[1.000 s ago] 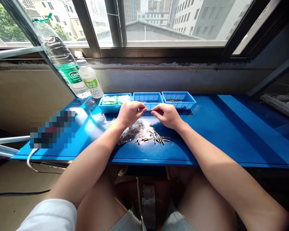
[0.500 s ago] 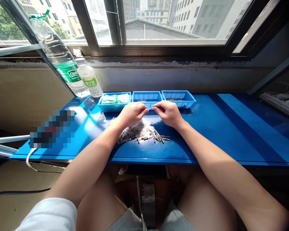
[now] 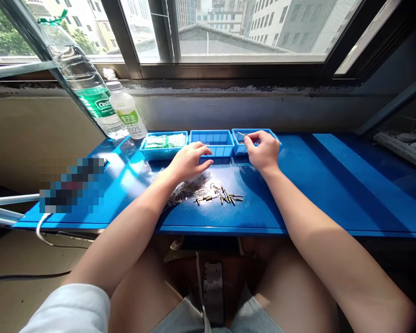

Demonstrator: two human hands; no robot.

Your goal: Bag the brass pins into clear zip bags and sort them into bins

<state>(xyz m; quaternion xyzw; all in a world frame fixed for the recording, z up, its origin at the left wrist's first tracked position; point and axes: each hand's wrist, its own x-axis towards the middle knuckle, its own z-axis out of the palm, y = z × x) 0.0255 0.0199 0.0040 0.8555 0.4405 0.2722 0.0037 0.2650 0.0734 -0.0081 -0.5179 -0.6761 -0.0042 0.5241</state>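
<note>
the right hand (image 3: 264, 150) pinches a thin metal pin (image 3: 241, 134) between thumb and fingertips above the right blue bin (image 3: 240, 149), its shank pointing off to the left. the left hand (image 3: 189, 162) hangs loose and bare over the blue table (image 3: 319, 194), thumb and fingers parted, just on the near side of the middle blue bin (image 3: 222, 151). below that hand lies a crumpled clear plastic bag (image 3: 185, 192), and touching or just beside its right edge, a loose scatter of brass-and-silver pins (image 3: 230, 198). small dark pieces sit in the right bin, partly hidden by the right hand; green-and-white packets (image 3: 166, 141) fill the left blue bin (image 3: 164, 154). at far left, a white drink bottle (image 3: 127, 111) stands beside a taller water bottle (image 3: 93, 88) with a green label. a window (image 3: 249, 41) spans the far side, with buildings beyond.
</note>
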